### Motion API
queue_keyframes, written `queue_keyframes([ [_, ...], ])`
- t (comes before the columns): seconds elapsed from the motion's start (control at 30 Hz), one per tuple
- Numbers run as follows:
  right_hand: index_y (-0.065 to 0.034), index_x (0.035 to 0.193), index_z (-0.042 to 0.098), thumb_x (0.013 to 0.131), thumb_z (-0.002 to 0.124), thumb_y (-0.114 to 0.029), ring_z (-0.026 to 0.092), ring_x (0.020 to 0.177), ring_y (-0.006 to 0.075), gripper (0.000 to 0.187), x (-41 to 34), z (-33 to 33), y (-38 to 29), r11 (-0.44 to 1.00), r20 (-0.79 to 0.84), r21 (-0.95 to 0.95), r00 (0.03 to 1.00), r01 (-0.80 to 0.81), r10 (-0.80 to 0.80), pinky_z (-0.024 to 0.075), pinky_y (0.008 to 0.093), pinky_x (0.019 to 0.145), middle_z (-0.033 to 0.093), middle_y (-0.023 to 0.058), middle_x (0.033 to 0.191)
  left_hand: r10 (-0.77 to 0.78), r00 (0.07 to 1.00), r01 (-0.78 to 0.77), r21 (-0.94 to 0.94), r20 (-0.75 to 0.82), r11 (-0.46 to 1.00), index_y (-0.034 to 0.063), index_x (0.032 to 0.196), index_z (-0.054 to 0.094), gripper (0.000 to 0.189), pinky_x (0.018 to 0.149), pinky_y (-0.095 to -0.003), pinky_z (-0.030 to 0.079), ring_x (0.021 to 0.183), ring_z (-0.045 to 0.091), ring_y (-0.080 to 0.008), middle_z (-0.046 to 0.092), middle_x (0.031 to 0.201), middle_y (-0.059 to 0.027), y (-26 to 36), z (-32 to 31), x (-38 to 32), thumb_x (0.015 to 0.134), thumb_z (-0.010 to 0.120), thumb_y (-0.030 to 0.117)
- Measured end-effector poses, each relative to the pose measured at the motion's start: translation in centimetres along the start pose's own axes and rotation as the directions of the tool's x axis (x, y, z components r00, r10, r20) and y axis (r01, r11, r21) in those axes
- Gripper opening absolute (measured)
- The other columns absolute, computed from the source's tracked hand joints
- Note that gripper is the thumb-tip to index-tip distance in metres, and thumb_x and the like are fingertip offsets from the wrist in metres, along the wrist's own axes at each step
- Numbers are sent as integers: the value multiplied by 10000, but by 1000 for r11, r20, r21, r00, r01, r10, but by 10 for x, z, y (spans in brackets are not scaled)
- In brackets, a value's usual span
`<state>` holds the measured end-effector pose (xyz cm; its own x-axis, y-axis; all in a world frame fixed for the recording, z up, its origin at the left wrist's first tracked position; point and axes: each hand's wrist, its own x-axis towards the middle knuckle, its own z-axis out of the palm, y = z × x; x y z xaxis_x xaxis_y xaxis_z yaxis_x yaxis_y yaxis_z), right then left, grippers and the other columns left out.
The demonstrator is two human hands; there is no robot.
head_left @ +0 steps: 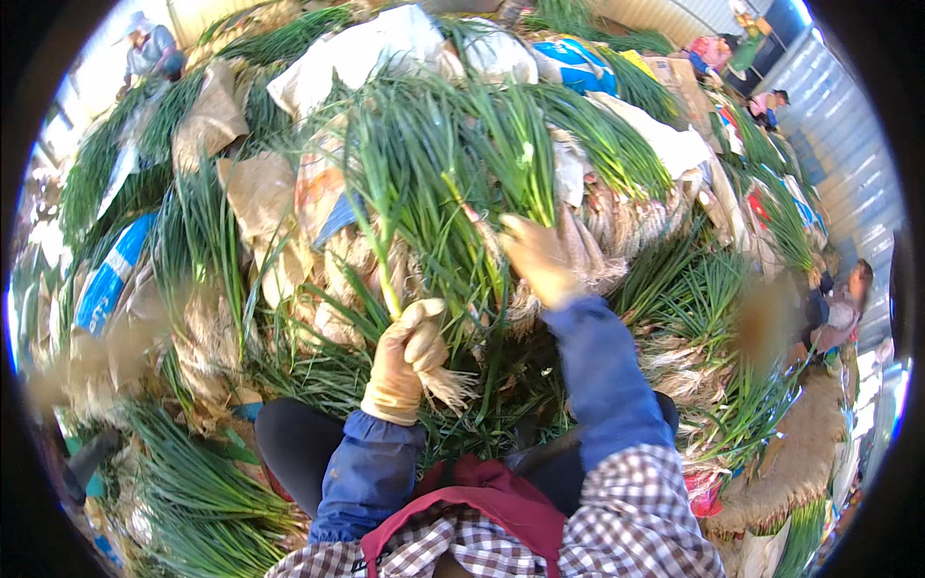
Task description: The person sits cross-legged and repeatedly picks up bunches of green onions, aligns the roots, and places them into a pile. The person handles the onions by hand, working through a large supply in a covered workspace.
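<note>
My left hand point(408, 350), in a pale glove, is closed around a green onion point(388, 278). Its leafy end points away from me, and its stringy pale roots point(449, 386) hang out below the fist. My right hand point(538, 256), also gloved and blurred, is stretched out over a heap of green onions point(441, 173). Its fingers are at the heap's near right side; the blur hides whether they grip anything. Loose green leaves point(470, 433) lie on the ground between my knees.
Rooted onion bundles point(686, 376) lie at my right, with more onions point(195, 498) at lower left. White sacks point(376, 50) and brown sacking point(264, 195) lie among the heaps. Several other people work farther off, one person point(838, 311) at right. A corrugated metal wall point(845, 137) stands behind.
</note>
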<state>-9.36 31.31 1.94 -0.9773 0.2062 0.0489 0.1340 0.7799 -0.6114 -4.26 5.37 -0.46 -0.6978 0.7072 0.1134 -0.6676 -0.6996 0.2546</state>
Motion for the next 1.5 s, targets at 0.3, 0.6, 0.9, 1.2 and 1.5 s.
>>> queue_keyframes([
  [0.3,-162,800,598,968,470,-449,560,552,118,356,-70,43,-43,954,128,104,948,281,-293,466,311,503,561,-6,621,290,889,-193,282,-356,940,15,1071,583,232,435,-245,280,455,340,-97,392,564,22,17,21,-11,978,508,214],
  [0.6,-41,1269,515,891,580,-441,621,960,323,555,-4,-6,64,900,-263,-410,964,-145,35,503,380,823,648,127,1066,277,933,-199,316,-227,928,16,1058,609,260,423,-242,290,424,380,-94,450,536,16,11,32,-12,954,552,247],
  [0.9,-90,986,629,978,443,-417,560,523,202,376,-25,-22,11,858,-63,-512,998,-39,7,441,380,459,590,70,635,209,920,-18,498,-331,867,-51,1122,602,301,480,-215,379,515,473,-95,601,691,-26,-3,9,0,976,520,200],
  [1.2,-110,849,628,928,518,-254,629,562,229,198,-124,44,-41,924,-17,-203,942,324,-334,492,349,508,639,82,688,56,845,186,389,-532,902,-13,966,641,267,590,-282,533,659,651,-181,684,869,-95,-41,-33,8,970,551,239],
  [1.5,-154,1263,501,908,560,-264,674,788,258,376,-85,61,-33,896,-40,139,906,423,-421,537,345,644,684,81,1015,-312,892,274,-158,-326,949,-27,1080,604,421,472,-239,414,520,488,-131,616,745,-95,-37,-5,-13,997,450,356],
])
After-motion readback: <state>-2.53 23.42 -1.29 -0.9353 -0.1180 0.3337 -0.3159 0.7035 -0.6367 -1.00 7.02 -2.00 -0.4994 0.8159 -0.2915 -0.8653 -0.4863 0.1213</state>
